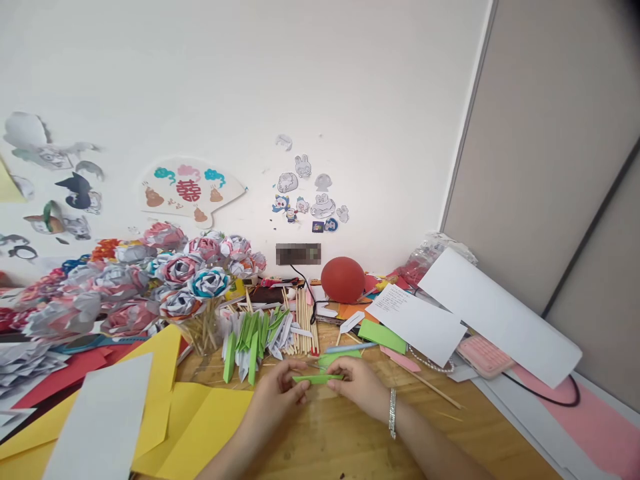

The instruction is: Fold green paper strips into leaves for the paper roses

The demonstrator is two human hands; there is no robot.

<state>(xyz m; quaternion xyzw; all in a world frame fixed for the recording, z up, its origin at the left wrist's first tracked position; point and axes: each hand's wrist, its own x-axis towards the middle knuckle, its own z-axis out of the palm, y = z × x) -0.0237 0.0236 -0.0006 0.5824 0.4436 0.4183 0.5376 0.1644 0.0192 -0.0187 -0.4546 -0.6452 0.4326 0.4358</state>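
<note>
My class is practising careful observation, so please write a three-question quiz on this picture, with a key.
1. Fill in: The left hand and right hand hold a narrow paper strip coloured ____.
2. True or false: The round red object is to the right of the paper flowers in the picture.
3. On which of the person's sides is the silvery bracelet worn? A) left B) right C) both

Key: 1. green; 2. true; 3. B

Light green is being shown by the held paper strip (318, 379); plain yellow by the large sheets (210, 430); white, pink and blue are being mingled across the paper flowers (180, 269).
</note>
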